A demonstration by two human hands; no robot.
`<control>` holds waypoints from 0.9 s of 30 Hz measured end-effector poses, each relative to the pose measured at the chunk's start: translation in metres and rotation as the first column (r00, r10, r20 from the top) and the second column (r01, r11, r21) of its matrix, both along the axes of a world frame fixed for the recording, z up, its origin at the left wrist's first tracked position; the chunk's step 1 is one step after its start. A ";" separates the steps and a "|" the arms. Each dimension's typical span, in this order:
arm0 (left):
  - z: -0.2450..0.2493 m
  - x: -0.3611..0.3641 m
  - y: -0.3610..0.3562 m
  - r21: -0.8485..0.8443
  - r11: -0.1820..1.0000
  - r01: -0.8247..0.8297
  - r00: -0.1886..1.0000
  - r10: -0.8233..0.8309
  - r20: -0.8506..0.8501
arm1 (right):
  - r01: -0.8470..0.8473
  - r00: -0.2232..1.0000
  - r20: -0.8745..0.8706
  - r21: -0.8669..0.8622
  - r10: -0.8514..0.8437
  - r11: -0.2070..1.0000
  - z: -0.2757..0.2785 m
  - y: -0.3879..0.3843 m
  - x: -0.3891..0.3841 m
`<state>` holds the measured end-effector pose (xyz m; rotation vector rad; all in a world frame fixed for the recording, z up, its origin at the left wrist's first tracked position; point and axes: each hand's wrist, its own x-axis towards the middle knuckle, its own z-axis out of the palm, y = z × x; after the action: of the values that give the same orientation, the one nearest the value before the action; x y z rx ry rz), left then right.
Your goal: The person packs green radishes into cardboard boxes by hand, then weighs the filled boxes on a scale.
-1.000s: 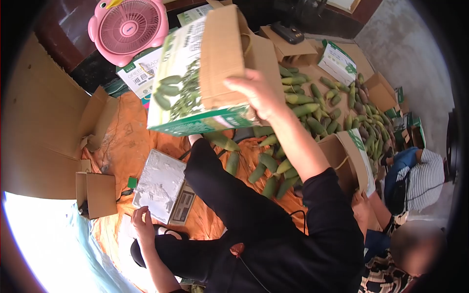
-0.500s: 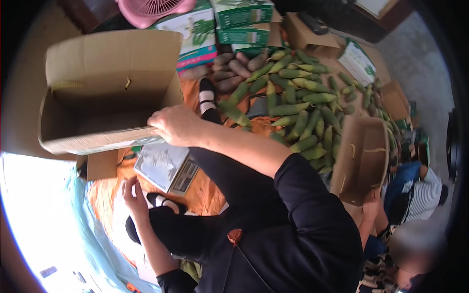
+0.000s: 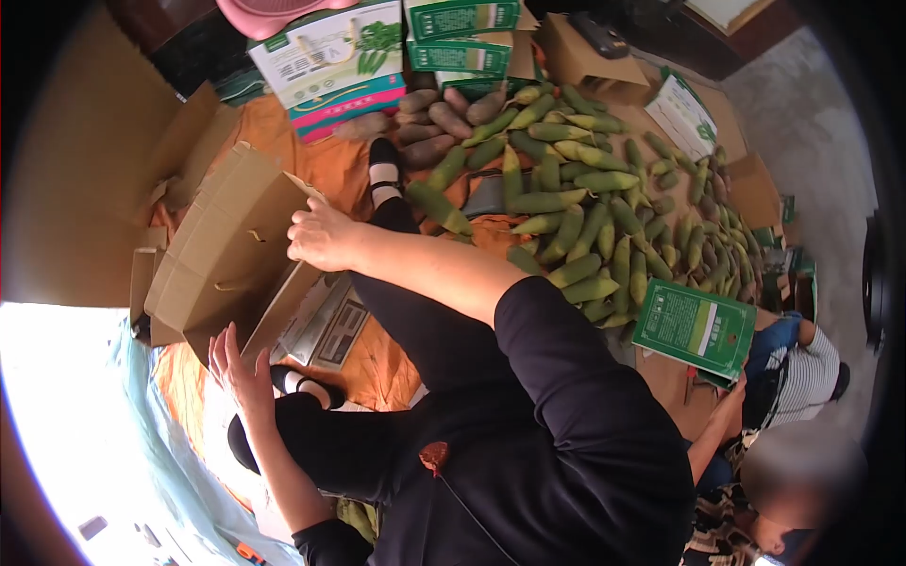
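Observation:
My right hand [image 3: 324,237] grips the top edge of an open brown cardboard box [image 3: 222,250], which sits tilted over a weighing scale [image 3: 326,325] on the orange sheet. My left hand [image 3: 236,368] is open, fingers spread, just below the box's near corner and not holding it. A big pile of green corn cobs [image 3: 585,217] lies beyond my outstretched leg, with several brown tubers [image 3: 434,118] behind it.
Printed green-and-white cartons [image 3: 330,52] stand stacked at the back under a pink fan [image 3: 274,11]. A person at the lower right holds a green carton [image 3: 696,327]. Flat and open brown boxes [image 3: 755,189] ring the pile. Large cardboard sheet [image 3: 75,170] at left.
The box, held high in my right hand, has come down and left onto the scale. My left hand has lifted and spread near it. The other person's brown box gave way to a green carton.

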<state>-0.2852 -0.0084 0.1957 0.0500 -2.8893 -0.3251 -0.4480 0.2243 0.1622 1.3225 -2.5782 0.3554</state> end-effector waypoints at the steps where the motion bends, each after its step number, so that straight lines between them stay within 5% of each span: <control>1: -0.002 0.000 0.000 0.005 1.000 0.018 1.000 -0.018 -0.001 | 0.041 0.998 0.042 0.008 -0.041 0.999 0.004 0.001 0.002; 6: -0.004 -0.002 0.005 0.013 0.997 -0.075 0.941 0.066 0.332 | 0.130 0.982 0.177 -0.364 -0.069 0.922 0.009 0.038 0.016; 7: -0.010 0.000 -0.003 0.122 0.992 -0.005 0.951 -0.033 0.309 | 0.154 0.977 0.200 -0.430 -0.072 0.889 0.010 0.050 0.020; 12: -0.008 -0.007 -0.006 0.113 0.991 0.068 0.925 -0.105 0.366 | 0.406 0.910 0.341 -0.609 -0.238 0.681 -0.017 0.118 0.047; 16: -0.002 -0.023 -0.004 0.055 0.994 0.098 0.879 -0.113 0.463 | 0.656 0.727 0.577 -0.420 -0.373 0.628 -0.078 0.172 0.085; 18: -0.010 -0.036 0.001 0.071 0.994 0.086 0.875 -0.110 0.472 | 0.740 0.560 0.700 -0.180 -0.444 0.648 -0.101 0.191 0.112; 21: -0.028 -0.044 -0.002 0.118 0.993 0.028 0.869 -0.082 0.488 | 0.721 0.458 0.740 0.015 -0.492 0.693 -0.127 0.210 0.150; 27: -0.031 -0.042 0.013 0.268 0.963 -0.013 0.910 -0.099 0.403 | 0.761 0.540 0.609 -0.059 -0.581 0.646 -0.052 0.225 0.171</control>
<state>-0.3274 0.0048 0.1652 0.1132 -3.2439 -0.8000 -0.2772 0.4492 0.1106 -0.0152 -3.0263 1.0533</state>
